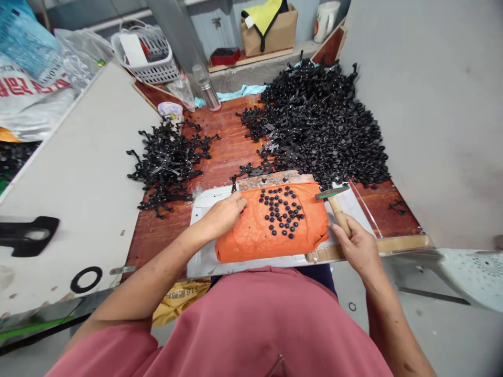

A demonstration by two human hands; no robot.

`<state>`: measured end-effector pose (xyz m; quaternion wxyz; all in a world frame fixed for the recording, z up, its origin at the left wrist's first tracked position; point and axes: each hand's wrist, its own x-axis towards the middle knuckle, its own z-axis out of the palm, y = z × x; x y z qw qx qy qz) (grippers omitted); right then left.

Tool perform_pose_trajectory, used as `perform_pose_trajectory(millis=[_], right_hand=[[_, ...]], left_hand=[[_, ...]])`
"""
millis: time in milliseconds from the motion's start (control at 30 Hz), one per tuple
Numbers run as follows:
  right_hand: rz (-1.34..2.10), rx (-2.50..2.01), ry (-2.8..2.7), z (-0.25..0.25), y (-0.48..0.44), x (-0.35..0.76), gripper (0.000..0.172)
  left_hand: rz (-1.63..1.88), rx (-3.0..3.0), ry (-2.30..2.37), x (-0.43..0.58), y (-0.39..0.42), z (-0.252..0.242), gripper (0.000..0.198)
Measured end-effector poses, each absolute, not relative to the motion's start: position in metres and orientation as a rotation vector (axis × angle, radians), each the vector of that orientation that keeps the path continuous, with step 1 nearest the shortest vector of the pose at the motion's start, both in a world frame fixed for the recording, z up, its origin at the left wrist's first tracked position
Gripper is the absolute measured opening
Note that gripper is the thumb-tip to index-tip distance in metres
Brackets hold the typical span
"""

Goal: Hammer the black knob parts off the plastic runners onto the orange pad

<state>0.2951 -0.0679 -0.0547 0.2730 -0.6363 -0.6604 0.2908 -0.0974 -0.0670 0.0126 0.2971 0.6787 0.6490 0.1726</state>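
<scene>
My right hand (359, 243) is wrapped round the wooden handle of a small hammer (340, 214). The hammer's narrow green head lies beyond the right edge of an orange cloth-covered pad (251, 235). Many small round black pieces (277, 212) are scattered over the pad's middle and right. At the pad's upper left corner, my left hand (226, 213) is closed, its fingers pinching a small black plastic piece (234, 184) that sticks up above them. The fingertips partly hide this piece. A speckled stone slab (275, 179) shows along the pad's far edge.
A large heap of black plastic pieces (326, 125) covers the back right of the red-brown table (223, 131). A smaller heap of branched black pieces (168, 157) lies at left. Behind stand a flask (208, 91), a white basket (151, 57), a cardboard box (271, 34) and a mug (326, 21).
</scene>
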Motion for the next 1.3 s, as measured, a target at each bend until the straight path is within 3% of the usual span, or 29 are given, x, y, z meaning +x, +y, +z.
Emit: perform_pose_trajectory(millis=[133,333,500,667,800,900,1033,1300], right_hand=[[0.818,-1.708,-1.764,-0.055,-0.069,0.295,0.052],[0.933,-1.644,-1.516,-0.034,-0.08,0.27,0.04],[1.283,-1.265,-1.551,0.007,-0.075,0.215,0.032],[1.55,-1.128,-1.467,0.007,-0.063,0.179,0.031],[1.578,-1.17,-1.383,-0.001,-0.068,0.176,0.031],[1.598,-1.216,-1.291,0.0,-0.076,0.175,0.034],[1.553,-1.224,-1.231,-0.001,-0.086,0.166,0.032],[1.485,-1.218,-1.319,-0.017,-0.097,0.159,0.024]], left_hand=[[0.151,2.031,1.866,-0.105,-0.07,0.017,0.018],[0.57,2.022,1.458,-0.084,-0.087,0.048,0.026],[0.533,1.913,1.021,-0.034,-0.109,0.051,0.028],[0.475,1.965,0.735,-0.017,-0.125,0.037,0.034],[0.608,1.901,1.0,-0.026,-0.14,0.032,0.03],[0.72,1.727,1.257,-0.028,-0.146,0.031,0.04],[0.651,1.653,1.343,-0.022,-0.142,0.027,0.017],[0.618,1.482,1.515,-0.023,-0.15,0.013,0.023]])
